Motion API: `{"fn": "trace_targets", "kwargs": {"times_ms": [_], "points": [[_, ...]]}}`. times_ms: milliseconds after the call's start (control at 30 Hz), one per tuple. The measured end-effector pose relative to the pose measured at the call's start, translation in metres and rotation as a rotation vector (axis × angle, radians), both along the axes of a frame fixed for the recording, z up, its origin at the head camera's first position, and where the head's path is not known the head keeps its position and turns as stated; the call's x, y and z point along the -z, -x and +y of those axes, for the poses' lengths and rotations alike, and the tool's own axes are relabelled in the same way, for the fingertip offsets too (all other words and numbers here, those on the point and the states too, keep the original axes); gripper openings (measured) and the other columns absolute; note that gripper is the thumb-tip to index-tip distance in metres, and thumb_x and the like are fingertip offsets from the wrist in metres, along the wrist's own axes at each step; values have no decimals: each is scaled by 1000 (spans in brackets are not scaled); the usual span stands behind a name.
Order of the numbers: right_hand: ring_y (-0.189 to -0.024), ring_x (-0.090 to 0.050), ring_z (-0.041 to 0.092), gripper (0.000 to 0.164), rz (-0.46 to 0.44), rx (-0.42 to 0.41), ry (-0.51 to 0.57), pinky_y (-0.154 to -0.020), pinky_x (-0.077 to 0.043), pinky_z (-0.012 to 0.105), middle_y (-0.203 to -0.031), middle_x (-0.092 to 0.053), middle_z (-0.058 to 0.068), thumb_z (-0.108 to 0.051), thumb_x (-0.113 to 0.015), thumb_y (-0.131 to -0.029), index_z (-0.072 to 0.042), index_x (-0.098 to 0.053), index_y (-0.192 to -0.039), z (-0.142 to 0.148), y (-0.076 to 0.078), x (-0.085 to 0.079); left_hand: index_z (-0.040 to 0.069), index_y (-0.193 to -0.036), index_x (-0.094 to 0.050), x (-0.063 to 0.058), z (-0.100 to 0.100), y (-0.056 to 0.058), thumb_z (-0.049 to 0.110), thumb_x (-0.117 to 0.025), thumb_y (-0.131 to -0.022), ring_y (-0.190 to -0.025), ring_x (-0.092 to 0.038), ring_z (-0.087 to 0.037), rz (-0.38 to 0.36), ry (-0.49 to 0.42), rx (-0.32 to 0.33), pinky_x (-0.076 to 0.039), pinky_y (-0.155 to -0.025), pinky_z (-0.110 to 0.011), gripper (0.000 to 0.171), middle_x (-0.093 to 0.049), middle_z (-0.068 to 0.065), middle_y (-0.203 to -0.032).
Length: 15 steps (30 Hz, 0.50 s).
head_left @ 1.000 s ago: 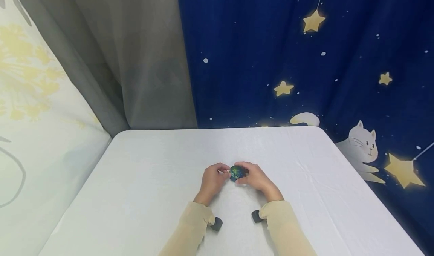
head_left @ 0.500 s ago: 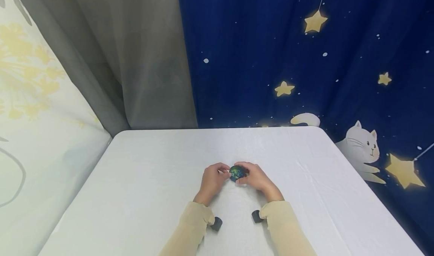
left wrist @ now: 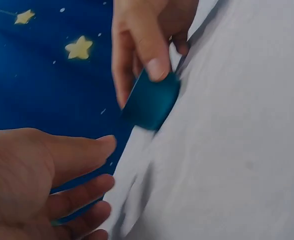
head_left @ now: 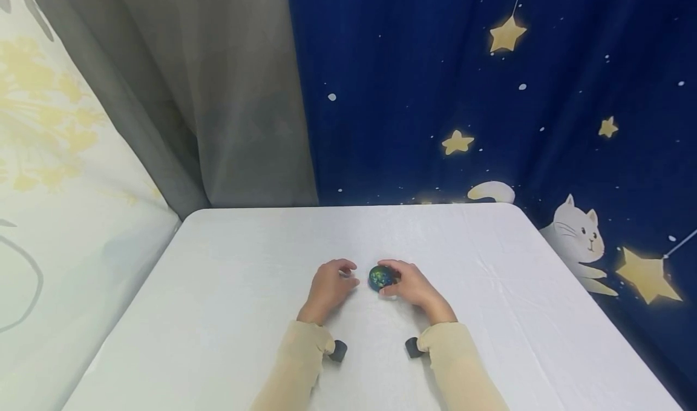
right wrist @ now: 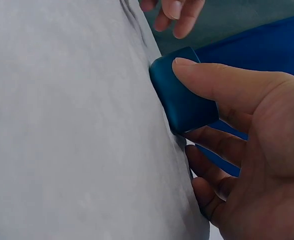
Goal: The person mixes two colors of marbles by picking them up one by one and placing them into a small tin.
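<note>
A small round teal tin (head_left: 381,278) with a green-and-blue patterned top sits on the white table in the head view. Its smooth teal side (right wrist: 182,95) shows in the right wrist view. My right hand (head_left: 411,282) holds the tin from the right, thumb on the near side and fingers round the far side. To the left, a short gap away from it, my left hand (head_left: 331,285) holds nothing, thumb and fingers apart. In the left wrist view, the left hand (left wrist: 47,185) has its fingers relaxed toward the tin (left wrist: 154,102).
The white-covered table (head_left: 245,266) reaches back to a grey curtain (head_left: 250,96) and a dark blue curtain (head_left: 403,66) printed with stars and a cat. A dark block-shaped device (head_left: 338,351) is on the left wrist, and a similar device (head_left: 413,347) on the right.
My left hand has let go of the tin's left side and drawn back to the left. My right hand keeps its hold, and the tin stays in place.
</note>
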State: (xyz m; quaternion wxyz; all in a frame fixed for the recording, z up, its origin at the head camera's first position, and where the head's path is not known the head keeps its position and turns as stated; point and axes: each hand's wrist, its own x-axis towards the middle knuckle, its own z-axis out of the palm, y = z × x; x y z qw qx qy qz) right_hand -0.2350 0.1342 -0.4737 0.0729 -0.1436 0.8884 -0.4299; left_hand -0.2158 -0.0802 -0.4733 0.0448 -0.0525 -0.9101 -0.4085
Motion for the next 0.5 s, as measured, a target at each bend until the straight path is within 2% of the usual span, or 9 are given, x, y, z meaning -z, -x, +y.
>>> {"fn": "trace_targets", "kwargs": {"times_ms": [200,300,500], "points": [[-122,-52,37,67,-21,-1,-33,-101,-38,52,-135,-56,14,-15,-84,-72,-12,-58,-134,4,0,-2,13,-113,-69,2,-9,3,19,-80,-79,-110,-57,-30,-24,95,49,-42,-96,-45,36,-66,-7,-111],[-122,-52,36,68,-32,-4,-53,-101,-39,51,-136,-55,15,-17,-84,-73,-10,-57,-135,7,-1,-3,13,-117,-68,2,-9,3,24,-79,-80,-113,-53,-32,-48,131,71,-41,-98,-46,40,-64,-8,-116],[-124,-51,35,67,-57,-51,-93,-103,-37,50,-136,-54,15,-24,-80,-79,-6,-53,-137,16,1,-9,13,-123,-65,1,-6,1,32,-77,-82,-117,-48,-32,-75,135,116,-38,-100,-48,47,-60,-10,-127]]}}
